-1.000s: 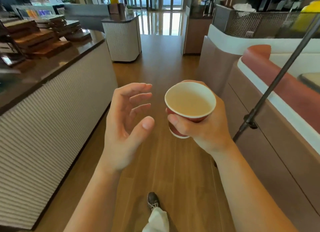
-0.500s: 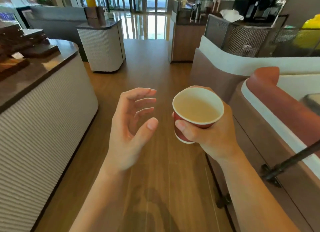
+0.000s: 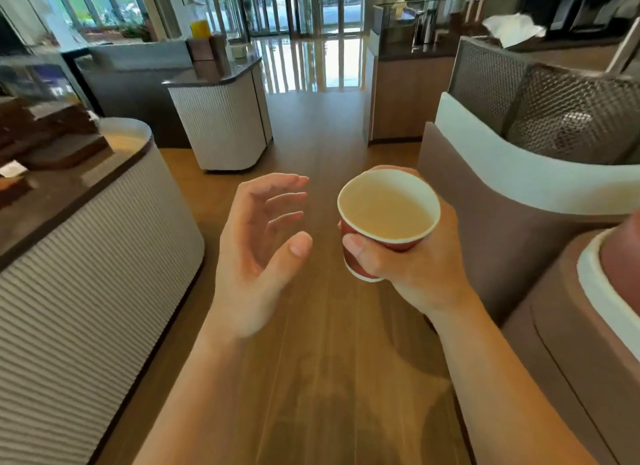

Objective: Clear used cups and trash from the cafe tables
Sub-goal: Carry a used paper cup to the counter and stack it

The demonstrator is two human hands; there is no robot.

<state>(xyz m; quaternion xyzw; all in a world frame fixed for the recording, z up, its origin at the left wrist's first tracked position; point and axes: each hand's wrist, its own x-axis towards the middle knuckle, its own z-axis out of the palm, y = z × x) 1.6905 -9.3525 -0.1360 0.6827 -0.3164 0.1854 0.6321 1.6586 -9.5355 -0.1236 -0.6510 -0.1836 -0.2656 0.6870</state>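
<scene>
A red paper cup (image 3: 388,215) with a white rim and pale inside is held upright at chest height over the wooden floor. My right hand (image 3: 412,260) is wrapped around its side, thumb across the front. My left hand (image 3: 259,253) hovers a short way to the left of the cup, fingers spread and curled, holding nothing and not touching it.
A long ribbed counter (image 3: 86,256) with stacked wooden trays runs along the left. A curved booth wall (image 3: 512,201) and red seat back border the right. Ahead stand a small ribbed counter (image 3: 221,125), a service counter (image 3: 408,93) and glass doors (image 3: 304,10). The wooden aisle (image 3: 318,145) runs between them.
The view has advanced down the aisle; the left counter's end and the booth have come closer. The black pole on the right has left the view. Both hands keep the same pose.
</scene>
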